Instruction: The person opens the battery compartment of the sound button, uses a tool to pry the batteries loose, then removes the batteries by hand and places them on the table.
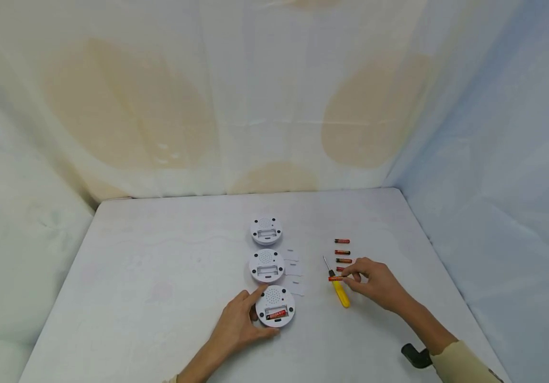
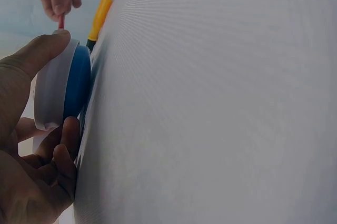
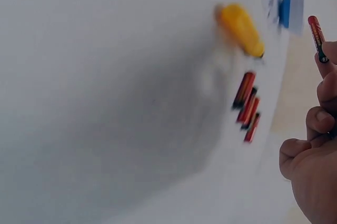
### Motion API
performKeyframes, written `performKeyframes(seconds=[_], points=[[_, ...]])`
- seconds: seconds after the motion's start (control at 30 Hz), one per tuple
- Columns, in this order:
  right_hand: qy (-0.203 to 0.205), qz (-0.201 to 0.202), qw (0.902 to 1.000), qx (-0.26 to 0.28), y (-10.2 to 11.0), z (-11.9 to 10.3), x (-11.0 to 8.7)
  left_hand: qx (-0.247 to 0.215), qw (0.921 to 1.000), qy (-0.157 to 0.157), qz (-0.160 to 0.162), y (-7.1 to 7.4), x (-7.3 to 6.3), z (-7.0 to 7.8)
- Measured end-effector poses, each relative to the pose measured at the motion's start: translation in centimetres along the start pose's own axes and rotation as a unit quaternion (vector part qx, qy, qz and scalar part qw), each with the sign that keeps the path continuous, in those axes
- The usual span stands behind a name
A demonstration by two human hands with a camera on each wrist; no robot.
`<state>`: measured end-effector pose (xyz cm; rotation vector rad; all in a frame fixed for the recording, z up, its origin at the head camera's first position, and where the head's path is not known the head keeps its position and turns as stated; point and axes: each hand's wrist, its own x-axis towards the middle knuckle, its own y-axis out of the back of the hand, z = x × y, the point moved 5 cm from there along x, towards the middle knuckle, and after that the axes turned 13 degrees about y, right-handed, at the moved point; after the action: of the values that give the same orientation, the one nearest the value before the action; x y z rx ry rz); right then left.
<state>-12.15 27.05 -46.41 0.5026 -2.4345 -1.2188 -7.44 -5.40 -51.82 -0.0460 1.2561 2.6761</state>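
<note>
My left hand (image 1: 238, 325) grips the nearest white round device (image 1: 274, 298) by its rim, thumb on the near side and fingers on the far side. One red battery (image 1: 276, 315) lies tilted in its battery bay. The left wrist view shows this device's blue underside (image 2: 79, 82), with the left thumb across the rim. Over the yellow-handled screwdriver (image 1: 340, 293), my right hand (image 1: 374, 284) pinches another red battery (image 3: 317, 37) between thumb and fingertip, off the table. Several more batteries (image 1: 343, 252) lie in a column just beyond that hand.
Two more round devices, a middle one (image 1: 267, 265) and a far one (image 1: 265, 230), stand in line with their bays uncovered. Small white covers (image 1: 295, 287) lie to their right. A black curved object (image 1: 415, 355) lies beside the right sleeve. Fabric walls border the white table (image 1: 159, 255).
</note>
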Motion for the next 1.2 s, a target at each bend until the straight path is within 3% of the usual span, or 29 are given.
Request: performKeyframes(seconds=[0.23,0.47,0.87,1.2], points=[[-0.042,0.001,0.9989,-0.02,0.5,3.2,-1.1,0.008,1.0,-0.002,0.002,0.2,0.0,0.2],[-0.084,-0.019,0.9962,0.01,-0.3,5.0,-1.6,0.008,1.0,0.0,0.0,0.2,0.0,0.2],[-0.073,-0.047,0.996,-0.022,-1.3,5.6,-1.1,0.002,0.9999,0.006,-0.013,-0.2,0.1,-0.1],[-0.067,-0.045,0.9962,-0.032,-1.4,5.6,-0.9,0.005,0.9999,0.005,-0.011,-0.1,0.2,-0.1]])
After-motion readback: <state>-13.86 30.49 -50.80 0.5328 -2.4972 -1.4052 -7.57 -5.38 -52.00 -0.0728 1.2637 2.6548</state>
